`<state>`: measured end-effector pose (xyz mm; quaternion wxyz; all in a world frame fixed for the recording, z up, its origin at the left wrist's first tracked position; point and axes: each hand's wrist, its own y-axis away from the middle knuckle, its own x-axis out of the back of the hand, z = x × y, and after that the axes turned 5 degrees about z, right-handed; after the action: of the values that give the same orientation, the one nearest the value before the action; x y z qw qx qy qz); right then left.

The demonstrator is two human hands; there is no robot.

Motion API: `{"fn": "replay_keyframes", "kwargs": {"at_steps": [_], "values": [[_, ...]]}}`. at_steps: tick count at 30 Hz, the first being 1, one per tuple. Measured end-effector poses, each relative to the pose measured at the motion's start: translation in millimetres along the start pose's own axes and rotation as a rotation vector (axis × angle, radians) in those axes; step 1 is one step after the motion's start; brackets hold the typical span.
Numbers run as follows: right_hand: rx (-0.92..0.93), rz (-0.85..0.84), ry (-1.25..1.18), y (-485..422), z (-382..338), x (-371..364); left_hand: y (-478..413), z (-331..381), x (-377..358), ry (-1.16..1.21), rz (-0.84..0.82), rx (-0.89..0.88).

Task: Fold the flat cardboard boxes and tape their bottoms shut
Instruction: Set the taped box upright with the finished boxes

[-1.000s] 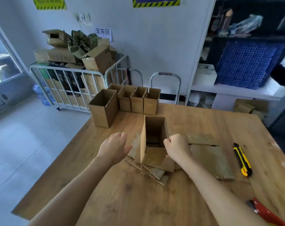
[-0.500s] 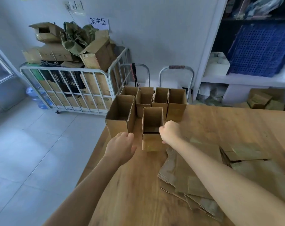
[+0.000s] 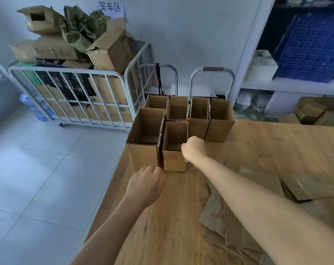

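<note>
A small folded cardboard box [image 3: 174, 159] stands upright and open-topped on the wooden table [image 3: 173, 217], beside a larger open box [image 3: 144, 155] at the table's left edge. My right hand [image 3: 193, 149] grips the small box's right wall at the rim. My left hand [image 3: 144, 185] hovers just in front of the larger box, fingers loosely curled, holding nothing. Behind stand several more folded open boxes [image 3: 219, 129] in a row. A stack of flat cardboard boxes [image 3: 225, 230] lies under my right forearm.
More flat cardboard [image 3: 311, 186] lies at the right. Off the table's left edge is tiled floor [image 3: 38, 178]. A white cage cart [image 3: 70, 92] piled with cartons stands behind, two metal trolley handles [image 3: 212, 70] by the wall, and shelving with a blue crate [image 3: 311, 46] at right.
My right hand carried the small box from over the flat stack forward and left, setting it beside the larger box. My left hand followed forward. The view shifted left.
</note>
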<state>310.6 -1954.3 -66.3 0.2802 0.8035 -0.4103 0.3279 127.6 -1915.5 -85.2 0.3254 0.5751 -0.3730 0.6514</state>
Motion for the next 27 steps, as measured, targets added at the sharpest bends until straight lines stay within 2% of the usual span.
{"fn": "replay_keyframes", "kwargs": {"at_steps": [10, 16, 20, 24, 27], "values": [[0.062, -0.050, -0.101, 3.5, 7.9, 2.8, 1.7, 3.3, -6.2, -0.024, -0.042, -0.005], [0.124, 0.001, 0.039, 23.1, 41.4, 38.3, -3.1, 36.7, 0.6, 0.021, -0.043, -0.059], [0.164, 0.057, 0.063, 42.2, 79.4, 72.0, -4.1, 74.3, 0.9, 0.076, -0.027, -0.066], [0.100, 0.090, 0.060, 76.8, 141.7, 103.9, 5.3, 118.9, -6.8, 0.096, -0.082, -0.116], [0.064, 0.063, 0.175, 104.4, 189.1, 115.8, 13.1, 143.3, -15.5, 0.098, -0.137, -0.149]]}}
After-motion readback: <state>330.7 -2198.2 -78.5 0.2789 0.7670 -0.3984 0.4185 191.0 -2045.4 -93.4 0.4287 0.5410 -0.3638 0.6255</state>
